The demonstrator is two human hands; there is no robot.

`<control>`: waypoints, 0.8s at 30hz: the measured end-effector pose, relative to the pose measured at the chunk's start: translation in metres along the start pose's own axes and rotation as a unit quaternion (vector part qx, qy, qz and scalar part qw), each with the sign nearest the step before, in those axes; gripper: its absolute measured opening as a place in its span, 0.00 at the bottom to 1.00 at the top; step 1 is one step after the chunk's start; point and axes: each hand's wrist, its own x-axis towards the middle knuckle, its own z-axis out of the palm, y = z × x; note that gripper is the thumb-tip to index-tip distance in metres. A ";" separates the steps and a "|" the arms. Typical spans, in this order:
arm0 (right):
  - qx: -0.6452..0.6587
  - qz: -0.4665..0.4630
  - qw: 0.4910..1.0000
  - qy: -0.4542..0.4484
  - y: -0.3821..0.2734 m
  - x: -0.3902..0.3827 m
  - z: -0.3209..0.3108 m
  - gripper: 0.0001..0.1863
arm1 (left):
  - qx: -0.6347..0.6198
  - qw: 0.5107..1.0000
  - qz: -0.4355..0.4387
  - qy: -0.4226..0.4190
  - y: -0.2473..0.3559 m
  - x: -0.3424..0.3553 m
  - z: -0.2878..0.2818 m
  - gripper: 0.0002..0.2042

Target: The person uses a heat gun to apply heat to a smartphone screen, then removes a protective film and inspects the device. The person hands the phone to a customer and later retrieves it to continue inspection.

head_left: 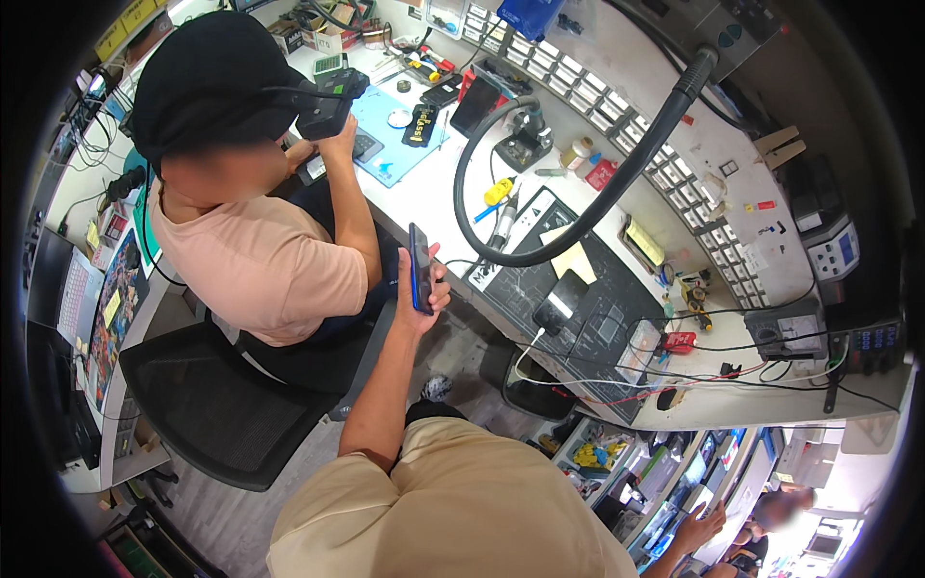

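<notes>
My left hand is wrapped round a smartphone with a blue edge, held upright between the seated person and the workbench. Only the phone's narrow side and part of one dark face show. Low on the right, my right hand is stretched out with its fingers apart, beside a row of shelves with lit screens; nothing shows in it. On the bench, nearest to the held phone, a black work mat bears another dark phone with a white cable plugged in.
A person in a dark cap sits at my left, hands at a phone over a blue mat. Their office chair stands close by. A thick black hose arches over the bench. Small drawers line its back; another person is far right.
</notes>
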 end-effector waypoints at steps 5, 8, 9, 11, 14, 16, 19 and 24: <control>0.008 0.005 1.000 0.006 0.002 -0.001 0.001 0.25 | 0.017 0.997 0.041 0.058 -0.004 0.002 0.012 0.35; 0.016 -0.017 1.000 0.020 0.005 0.000 0.003 0.25 | 0.048 0.991 0.066 0.109 -0.005 0.002 0.017 0.37; 0.012 -0.016 1.000 0.014 0.005 0.000 0.003 0.25 | 0.056 0.990 0.071 0.109 -0.005 0.001 0.019 0.38; 0.013 -0.011 1.000 0.013 0.005 0.000 0.003 0.25 | 0.033 0.994 0.052 0.090 -0.003 -0.002 0.020 0.41; 0.018 -0.002 1.000 0.007 0.003 0.000 0.003 0.25 | 0.013 0.997 0.031 0.066 -0.002 -0.004 0.021 0.45; 0.014 0.003 1.000 0.004 0.002 -0.001 0.002 0.25 | 0.013 0.997 0.024 0.066 -0.002 -0.004 0.021 0.45; 0.016 0.003 1.000 0.004 0.001 -0.001 0.000 0.25 | 0.025 0.996 0.022 0.080 -0.003 -0.002 0.021 0.44; 0.018 0.012 1.000 -0.006 0.000 -0.001 0.000 0.25 | 0.083 0.988 0.038 0.125 -0.005 0.002 0.018 0.36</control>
